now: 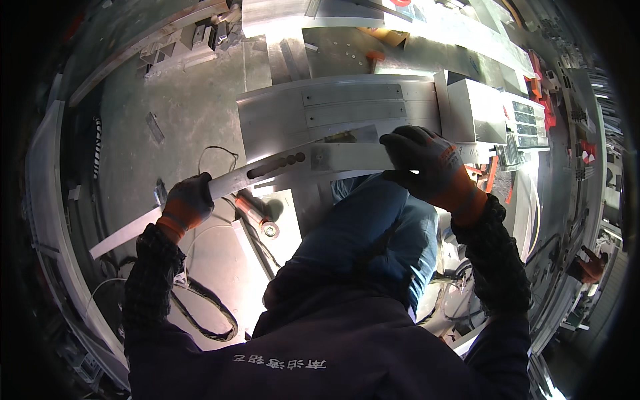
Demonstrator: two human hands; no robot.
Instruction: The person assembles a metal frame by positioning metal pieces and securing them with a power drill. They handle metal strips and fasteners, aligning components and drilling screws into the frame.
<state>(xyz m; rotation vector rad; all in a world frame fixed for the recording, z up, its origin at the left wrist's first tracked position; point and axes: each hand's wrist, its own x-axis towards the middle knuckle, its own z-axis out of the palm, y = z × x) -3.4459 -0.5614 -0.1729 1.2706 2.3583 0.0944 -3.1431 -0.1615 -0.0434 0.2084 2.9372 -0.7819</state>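
A long, flat silvery metal bar [357,158] lies across in front of me, over my lap. Overlapping round holes form a jagged slot left of its middle. My left hand [190,203], in a grey and orange work glove, is closed around the bar's left part. My right hand [427,163], gloved alike, grips the bar on the right, fingers over the top edge and thumb below. Just beyond the bar sits a wide metal profile [267,117] with two strips on it. An orange-red angle grinder [257,217] lies below the bar, between my hands.
Dark cables [220,320] loop on the floor at lower left. A boxy metal section [477,110] stands at right. Metal offcuts [200,40] lie at far left. At the right edge another person's gloved hand [590,267] shows. Long metal profiles run along the left side.
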